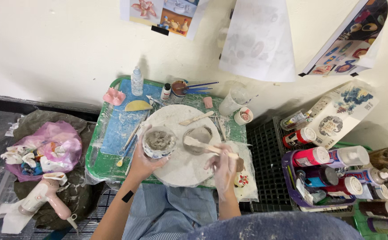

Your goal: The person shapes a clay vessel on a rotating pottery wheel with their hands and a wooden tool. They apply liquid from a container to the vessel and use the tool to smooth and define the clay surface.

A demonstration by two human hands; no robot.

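Wet clay cup looks soft, slippery; left hand wraps its side, right hand pinches wooden tool.

Your left hand reaches forward with the forearm bare, fingers curled and closed in a grip. Your right hand sits just to its right, clay-smeared, fingers pinched shut, wrist bent inward.
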